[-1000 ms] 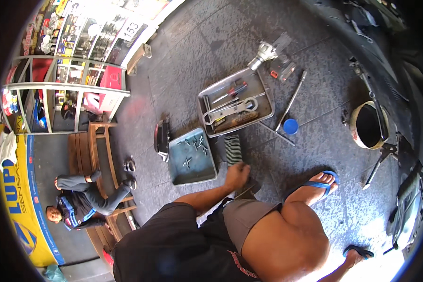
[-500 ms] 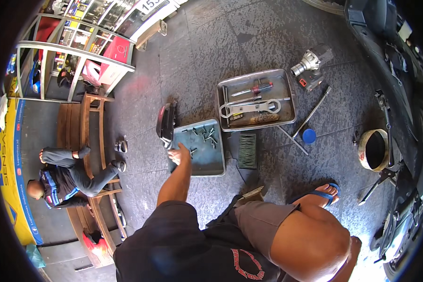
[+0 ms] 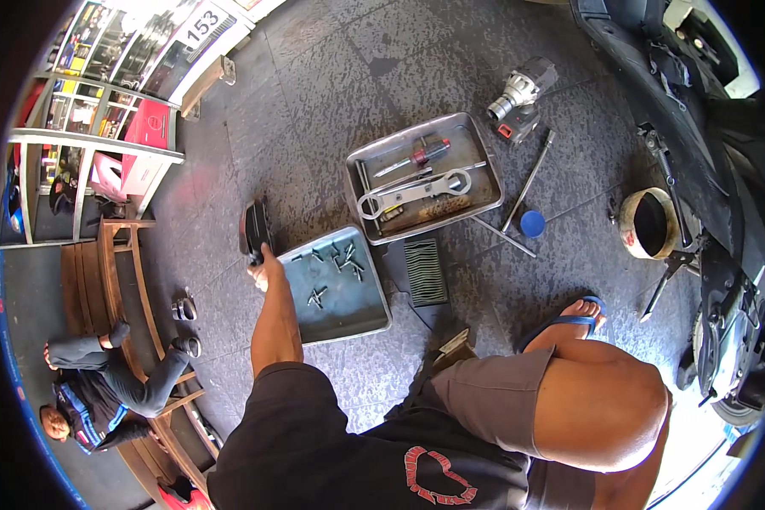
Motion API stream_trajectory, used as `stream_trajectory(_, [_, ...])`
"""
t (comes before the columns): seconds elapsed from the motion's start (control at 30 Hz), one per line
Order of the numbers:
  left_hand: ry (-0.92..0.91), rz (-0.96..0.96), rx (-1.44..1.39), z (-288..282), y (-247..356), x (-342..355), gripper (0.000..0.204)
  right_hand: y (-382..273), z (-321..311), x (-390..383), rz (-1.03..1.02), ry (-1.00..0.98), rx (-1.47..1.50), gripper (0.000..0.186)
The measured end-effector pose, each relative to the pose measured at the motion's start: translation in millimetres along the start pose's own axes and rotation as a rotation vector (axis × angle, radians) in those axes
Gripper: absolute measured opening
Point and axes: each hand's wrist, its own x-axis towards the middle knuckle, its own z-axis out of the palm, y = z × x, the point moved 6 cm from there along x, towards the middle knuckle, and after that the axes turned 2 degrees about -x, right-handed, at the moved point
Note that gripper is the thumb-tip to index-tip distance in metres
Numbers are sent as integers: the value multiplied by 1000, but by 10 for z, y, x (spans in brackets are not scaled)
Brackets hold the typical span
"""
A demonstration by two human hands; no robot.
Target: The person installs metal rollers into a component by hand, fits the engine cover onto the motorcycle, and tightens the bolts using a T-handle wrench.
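My left hand (image 3: 269,270) is closed on the near end of a black part with a reddish strip (image 3: 256,229), just beyond the left rim of a grey metal tray (image 3: 336,333). What kind of part it is, I cannot make out. Several bolts (image 3: 347,258) lie scattered at the tray's far end, and a small cluster of bolts (image 3: 316,297) rests nearer its middle. My right hand does not show.
Right of the tray stands a second tray (image 3: 425,235) with a screwdriver (image 3: 416,158) and a flat double-ring wrench (image 3: 425,191). A power tool (image 3: 518,95), rods, a blue lid (image 3: 532,223) and a motorcycle (image 3: 654,110) lie farther right. A person sits on a bench (image 3: 123,280) at left.
My left hand has moved from over the tray's left edge to the black part and grips it. The part has shifted away from the tray and turned slightly. The view has swung right.
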Motion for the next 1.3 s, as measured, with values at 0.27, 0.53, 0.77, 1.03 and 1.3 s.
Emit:
stream_trajectory(0.27, [-251,497,-29,617,1124,-726,62,-202,744,109,-17,-111,37,24])
stream_trajectory(0.53, [-654,731,211,71,484,-2227,59,-13,908,244,20,-104,93,24])
stream_trajectory(0.77, [-792,695,418,3,-177,-2872,58,554,269,143,110,-23,106,24])
stream_trajectory(1.03, [-658,787,348,-505,-102,-2698,29,765,-207,188,104,-12,25,26])
stream_trajectory(1.3, [-631,1241,334,-1452,241,-3423,21,1105,667,561,178,-47,332,27])
